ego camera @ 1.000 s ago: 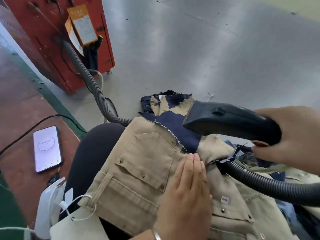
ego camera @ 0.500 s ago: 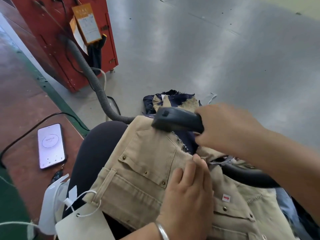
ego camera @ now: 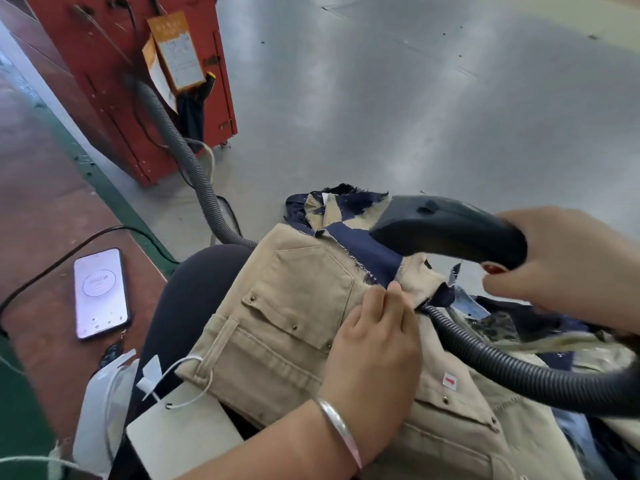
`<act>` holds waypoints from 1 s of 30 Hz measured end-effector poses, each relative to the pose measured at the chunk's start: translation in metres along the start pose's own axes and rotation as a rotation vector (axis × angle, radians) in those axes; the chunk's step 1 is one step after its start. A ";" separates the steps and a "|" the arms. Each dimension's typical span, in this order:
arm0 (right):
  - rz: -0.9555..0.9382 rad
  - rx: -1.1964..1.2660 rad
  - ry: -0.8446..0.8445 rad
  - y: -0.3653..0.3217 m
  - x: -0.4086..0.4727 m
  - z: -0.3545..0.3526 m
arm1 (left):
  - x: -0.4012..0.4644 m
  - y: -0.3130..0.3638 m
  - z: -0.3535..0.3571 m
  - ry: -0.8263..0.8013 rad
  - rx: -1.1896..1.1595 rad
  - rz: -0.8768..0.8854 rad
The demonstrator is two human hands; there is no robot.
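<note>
Grey polished floor (ego camera: pixel 415 98) fills the background, with a red metal cabinet (ego camera: pixel 114 81) standing at the upper left and an orange-edged paper card (ego camera: pixel 178 51) hanging on its side. A grey ribbed hose (ego camera: pixel 194 174) runs down from the cabinet and passes behind the person's black-clad leg (ego camera: pixel 187 296). On the red-brown table (ego camera: pixel 45 237) to the left lies a smartphone (ego camera: pixel 100 292), screen lit, with a dark cable just beyond it. The khaki jacket (ego camera: pixel 277 323) is spread over the lap, its flap pocket with metal studs facing up and a frayed navy lining (ego camera: pixel 367 251) showing at its far edge. The left hand (ego camera: pixel 377 341), a silver bangle (ego camera: pixel 341 427) on its wrist, lies on the jacket with straight fingers held together, their tips pressing the cloth at the edge of the navy lining. The right hand (ego camera: pixel 568 268) is curled round the rear of a black suction nozzle (ego camera: pixel 440 230), which hangs over the lining, just beyond the left fingertips; I cannot tell whether its mouth touches the cloth. Its black ribbed hose (ego camera: pixel 502 362) crosses the jacket to the right. A white hang tag (ego camera: pixel 183 434) on a white string hangs from the near hem.
</note>
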State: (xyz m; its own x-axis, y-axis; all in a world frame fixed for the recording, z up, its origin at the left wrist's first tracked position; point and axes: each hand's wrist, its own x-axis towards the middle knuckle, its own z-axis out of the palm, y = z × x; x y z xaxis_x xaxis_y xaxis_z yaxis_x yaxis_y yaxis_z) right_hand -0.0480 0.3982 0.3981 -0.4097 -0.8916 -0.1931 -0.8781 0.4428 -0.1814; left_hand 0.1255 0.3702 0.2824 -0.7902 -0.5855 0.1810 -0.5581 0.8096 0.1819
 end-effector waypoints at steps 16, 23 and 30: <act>-0.109 -0.204 -0.080 -0.050 0.027 0.030 | -0.013 0.008 0.006 -0.007 0.006 -0.013; -0.059 -0.058 0.043 -0.063 0.085 0.030 | -0.016 0.010 0.006 -0.064 -0.039 0.010; -0.057 0.188 0.044 -0.019 0.047 -0.013 | -0.026 0.012 0.008 -0.003 0.005 -0.006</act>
State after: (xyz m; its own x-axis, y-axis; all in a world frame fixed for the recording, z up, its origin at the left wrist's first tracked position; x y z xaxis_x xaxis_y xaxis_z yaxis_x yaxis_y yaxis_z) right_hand -0.0543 0.3464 0.4051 -0.3746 -0.9172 -0.1354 -0.8403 0.3976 -0.3684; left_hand 0.1372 0.3951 0.2725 -0.7877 -0.5901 0.1771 -0.5641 0.8064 0.1777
